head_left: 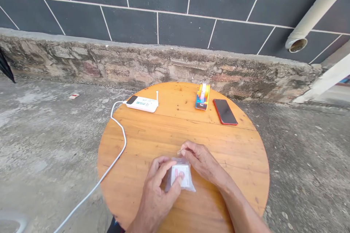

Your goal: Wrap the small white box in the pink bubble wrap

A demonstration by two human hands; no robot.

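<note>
A small white box (186,171) with pink-red markings lies inside a clear plastic bag (188,187) near the front of the round wooden table. From its left side, my left hand (158,185) grips the wrapped box, thumb on top and fingers along the far left edge. At the bag's far edge is my right hand (201,158), its thumb and fingertips pinched together. A small pale piece shows at those fingertips; whether it is tape or part of the bag I cannot tell.
On the wooden table (164,131), a tape dispenser (202,97) stands at the back, beside a red-edged phone (225,111). A white power bank (142,104) sits back left; its white cable (123,145) runs off the left edge. Behind is a stone-based tiled wall (131,25).
</note>
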